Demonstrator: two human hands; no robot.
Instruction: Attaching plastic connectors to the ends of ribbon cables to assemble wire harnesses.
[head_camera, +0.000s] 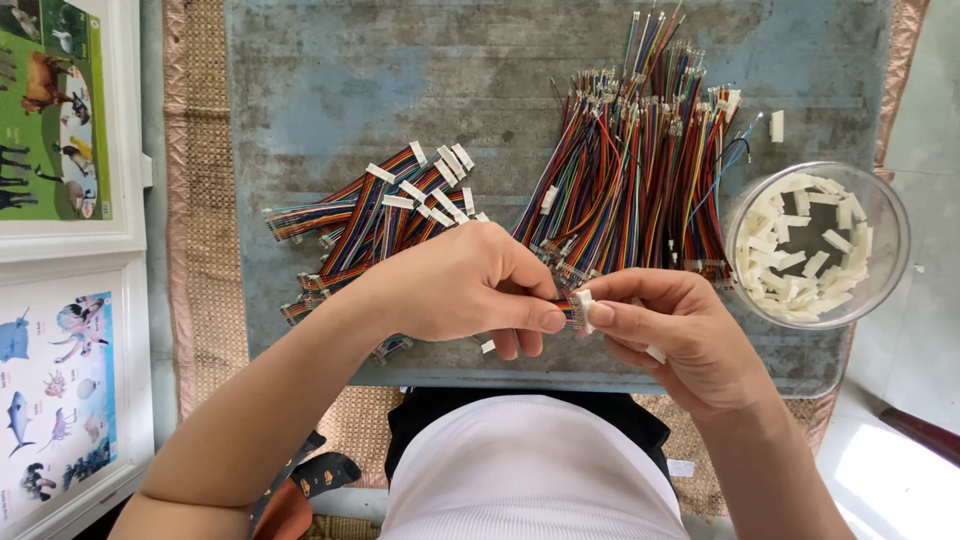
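Observation:
My left hand (470, 285) pinches the end of a multicoloured ribbon cable (566, 308) between thumb and fingers, low over the grey board. Facing it, my right hand (675, 335) presses a small white plastic connector (583, 303) onto that cable end; another white piece shows under its fingers. The two hands meet just in front of the board's near edge.
A pile of ribbon cables with white connectors fitted (385, 215) lies left of centre. A larger pile of bare-ended cables (640, 170) lies right of centre. A clear round bowl of white connectors (815, 245) stands at the right. The worn board (320, 90) rests on a woven mat (205, 200). Picture posters (60, 300) lie at the far left.

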